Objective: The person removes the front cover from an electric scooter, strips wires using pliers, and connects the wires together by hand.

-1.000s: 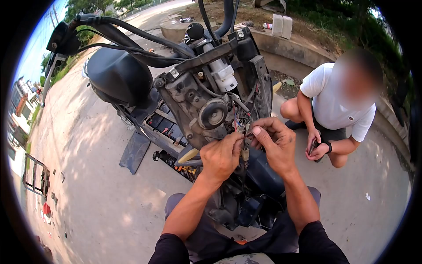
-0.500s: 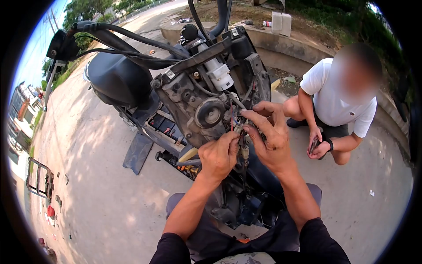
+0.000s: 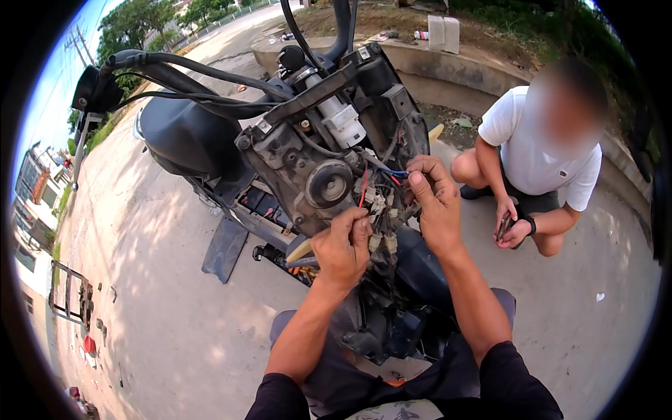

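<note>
The stripped front of a scooter (image 3: 276, 150) stands before me, its wiring bared. My left hand (image 3: 341, 246) pinches a red wire (image 3: 363, 187) that runs up into the harness. Thumb and forefinger of my right hand (image 3: 435, 196) are closed on a blue wire (image 3: 392, 171), with a short red piece just below it. Between the hands hang several pale plug connectors (image 3: 378, 203) on a bundle of wires. A round black horn (image 3: 329, 184) sits to the left of the wiring, and a white cylinder (image 3: 346, 126) is above it.
A person in a white shirt (image 3: 542, 147) squats at the right, holding a small dark object. The scooter's black seat (image 3: 185, 129) is at the left, with a dark flat panel (image 3: 224, 248) on the ground. A metal frame (image 3: 70, 294) lies far left; a concrete kerb (image 3: 448, 80) runs behind.
My hands have moved apart, the left one down and left, the right one slightly right. The blue wire is now stretched out toward my right fingers, and the connectors between are exposed.
</note>
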The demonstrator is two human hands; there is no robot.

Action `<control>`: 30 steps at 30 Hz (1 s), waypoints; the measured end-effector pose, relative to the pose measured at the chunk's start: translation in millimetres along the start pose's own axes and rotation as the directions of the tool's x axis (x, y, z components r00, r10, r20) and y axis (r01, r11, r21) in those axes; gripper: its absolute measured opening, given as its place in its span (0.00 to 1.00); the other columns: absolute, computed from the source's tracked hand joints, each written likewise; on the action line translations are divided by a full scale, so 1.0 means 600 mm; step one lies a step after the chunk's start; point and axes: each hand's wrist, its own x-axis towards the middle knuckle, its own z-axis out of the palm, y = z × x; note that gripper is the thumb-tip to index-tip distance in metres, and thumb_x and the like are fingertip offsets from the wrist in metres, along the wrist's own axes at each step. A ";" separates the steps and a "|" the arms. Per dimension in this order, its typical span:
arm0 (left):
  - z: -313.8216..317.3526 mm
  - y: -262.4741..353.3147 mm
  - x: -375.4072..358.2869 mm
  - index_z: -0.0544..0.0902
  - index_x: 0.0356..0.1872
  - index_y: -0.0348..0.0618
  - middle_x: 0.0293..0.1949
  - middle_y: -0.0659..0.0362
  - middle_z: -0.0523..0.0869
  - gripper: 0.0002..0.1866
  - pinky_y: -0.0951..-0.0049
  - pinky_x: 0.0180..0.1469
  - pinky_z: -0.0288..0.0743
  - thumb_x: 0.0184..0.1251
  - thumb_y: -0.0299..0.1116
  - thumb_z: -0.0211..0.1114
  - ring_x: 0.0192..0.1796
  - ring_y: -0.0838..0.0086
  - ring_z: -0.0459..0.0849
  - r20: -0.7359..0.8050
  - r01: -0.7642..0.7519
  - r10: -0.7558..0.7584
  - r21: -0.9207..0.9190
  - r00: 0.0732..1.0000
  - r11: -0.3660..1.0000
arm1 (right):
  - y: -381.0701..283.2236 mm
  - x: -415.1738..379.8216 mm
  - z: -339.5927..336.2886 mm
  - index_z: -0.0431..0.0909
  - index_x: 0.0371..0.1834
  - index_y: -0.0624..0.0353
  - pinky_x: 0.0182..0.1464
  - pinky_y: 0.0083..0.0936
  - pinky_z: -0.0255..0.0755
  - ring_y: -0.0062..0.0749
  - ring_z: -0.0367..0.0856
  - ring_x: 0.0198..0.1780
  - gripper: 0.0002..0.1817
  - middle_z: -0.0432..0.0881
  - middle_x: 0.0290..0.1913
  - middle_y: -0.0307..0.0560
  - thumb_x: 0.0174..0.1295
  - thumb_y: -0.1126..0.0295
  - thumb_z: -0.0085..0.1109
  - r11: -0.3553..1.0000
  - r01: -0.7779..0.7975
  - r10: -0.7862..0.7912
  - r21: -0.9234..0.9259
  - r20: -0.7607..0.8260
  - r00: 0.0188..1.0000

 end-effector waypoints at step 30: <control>0.006 0.008 -0.005 0.77 0.58 0.35 0.29 0.58 0.88 0.09 0.77 0.37 0.76 0.87 0.27 0.63 0.31 0.78 0.85 -0.028 0.113 -0.117 -0.109 0.993 0.988 | -0.014 0.000 -0.015 0.86 0.54 0.61 0.40 0.17 0.71 0.13 0.75 0.36 0.10 0.83 0.37 0.31 0.77 0.68 0.70 0.968 -0.199 0.188 0.154 0.086 0.979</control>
